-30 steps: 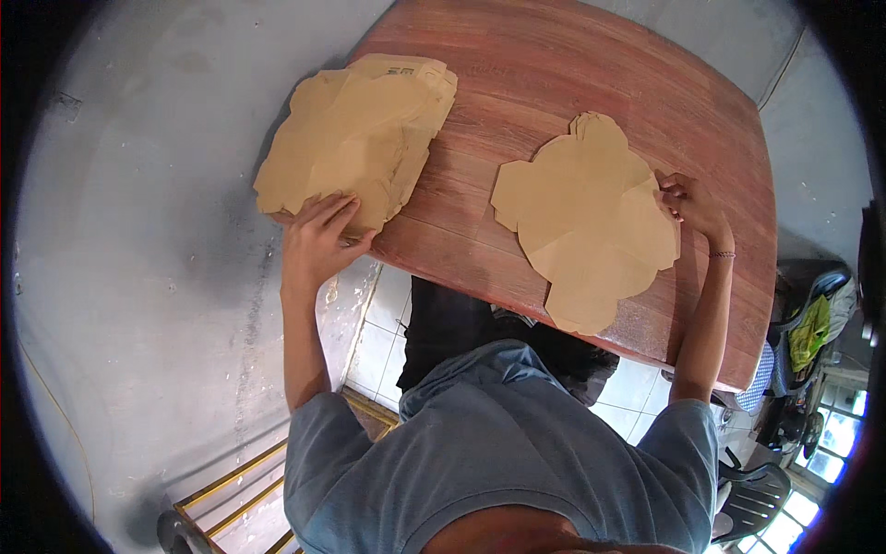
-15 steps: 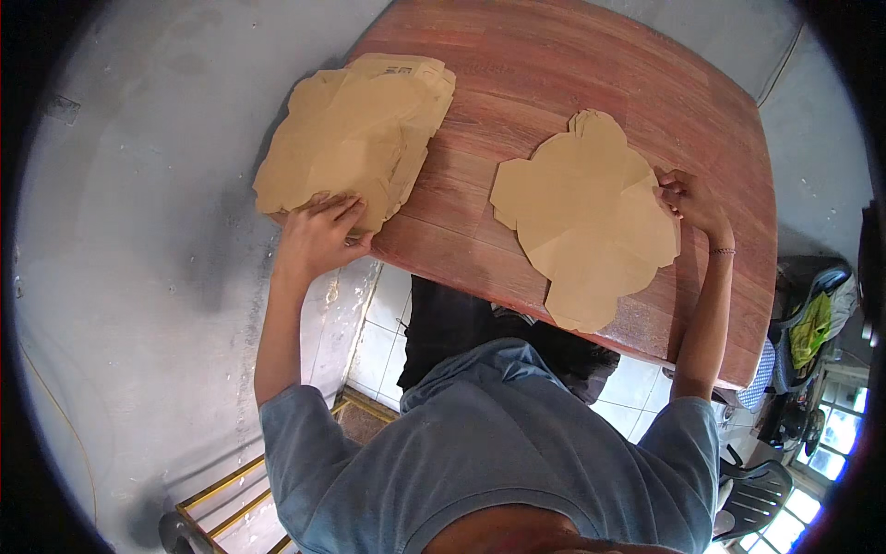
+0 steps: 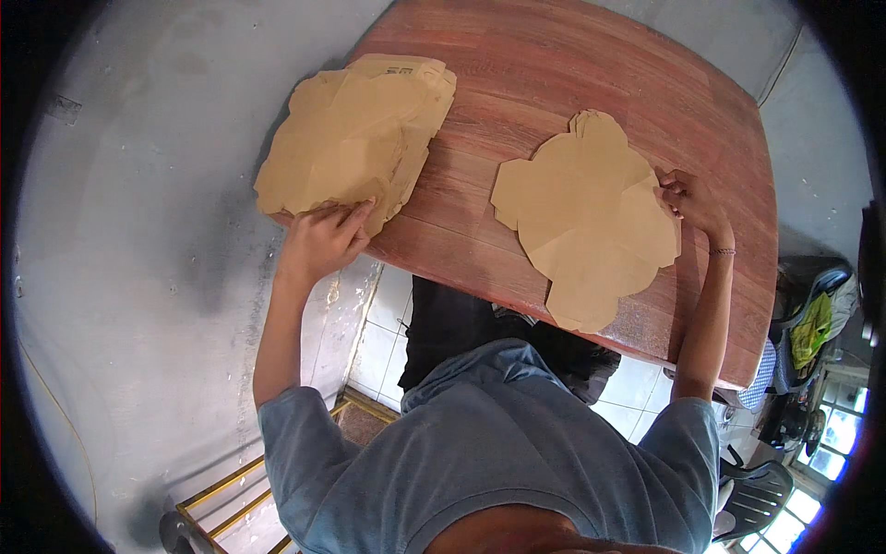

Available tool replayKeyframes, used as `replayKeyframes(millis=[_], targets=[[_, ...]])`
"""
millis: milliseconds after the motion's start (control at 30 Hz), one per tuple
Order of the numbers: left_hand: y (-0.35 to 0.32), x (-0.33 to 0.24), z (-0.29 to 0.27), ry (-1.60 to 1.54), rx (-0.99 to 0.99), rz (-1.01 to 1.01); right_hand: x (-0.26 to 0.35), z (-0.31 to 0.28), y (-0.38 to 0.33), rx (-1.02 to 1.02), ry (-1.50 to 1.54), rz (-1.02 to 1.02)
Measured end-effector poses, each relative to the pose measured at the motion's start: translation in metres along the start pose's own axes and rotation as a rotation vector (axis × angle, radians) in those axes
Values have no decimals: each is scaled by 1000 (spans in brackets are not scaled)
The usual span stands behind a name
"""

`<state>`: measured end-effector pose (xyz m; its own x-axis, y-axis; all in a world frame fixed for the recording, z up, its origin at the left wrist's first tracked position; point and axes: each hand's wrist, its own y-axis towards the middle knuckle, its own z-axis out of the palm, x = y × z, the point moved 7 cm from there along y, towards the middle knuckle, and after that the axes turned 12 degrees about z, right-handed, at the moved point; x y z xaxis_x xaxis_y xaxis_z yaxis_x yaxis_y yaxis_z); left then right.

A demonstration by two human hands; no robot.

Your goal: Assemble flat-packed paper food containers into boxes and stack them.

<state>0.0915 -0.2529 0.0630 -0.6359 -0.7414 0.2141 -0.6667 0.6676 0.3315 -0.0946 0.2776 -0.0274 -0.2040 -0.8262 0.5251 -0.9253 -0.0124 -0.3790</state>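
Room: a reddish-brown wood-grain worktop [image 3: 591,65] stands close against a grey wall [image 3: 166,185]. Nearest: the person's blue-grey shirt [image 3: 517,434], both forearms reaching over the near edge.

Left hand [image 3: 323,238]: at the near corner of a large stack of flat brown cardboard [image 3: 346,134]; fingers bent and close together, index finger extended on the top sheet. Whether a sheet is pinched cannot be told.

Right hand [image 3: 694,201]: fingers curled, tips at the right edge of a smaller cardboard pile [image 3: 591,212]; grip on the edge cannot be told. Braided bracelet [image 3: 722,252] on that wrist.

Positions: large stack at the worktop's left end, beside the wall, edges uneven, dark print near its far edge. Smaller pile lies flat to the right, well apart from the stack; outline lobed, faint creases, several layers visible at its far tab.

Farther off, at right: a dark plastic chair [image 3: 755,503], a yellow-green cloth [image 3: 812,332], bright window panes [image 3: 835,425].
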Motion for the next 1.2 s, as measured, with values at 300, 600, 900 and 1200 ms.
replayKeyframes(millis=[300, 600, 900, 1200], targets=[[-5, 20, -5, -268, 39, -300, 3, -2, -3, -20, 20, -48], [-1, 29, -4, -377, 61, -381, 1, 0, 0, -16, 3, -21], [-5, 29, -9, -416, -94, -330, 1, -1, -1, -28, -16, -7], [-12, 37, 10, -531, 66, -569, -3, 1, 4, -3, 6, -47]])
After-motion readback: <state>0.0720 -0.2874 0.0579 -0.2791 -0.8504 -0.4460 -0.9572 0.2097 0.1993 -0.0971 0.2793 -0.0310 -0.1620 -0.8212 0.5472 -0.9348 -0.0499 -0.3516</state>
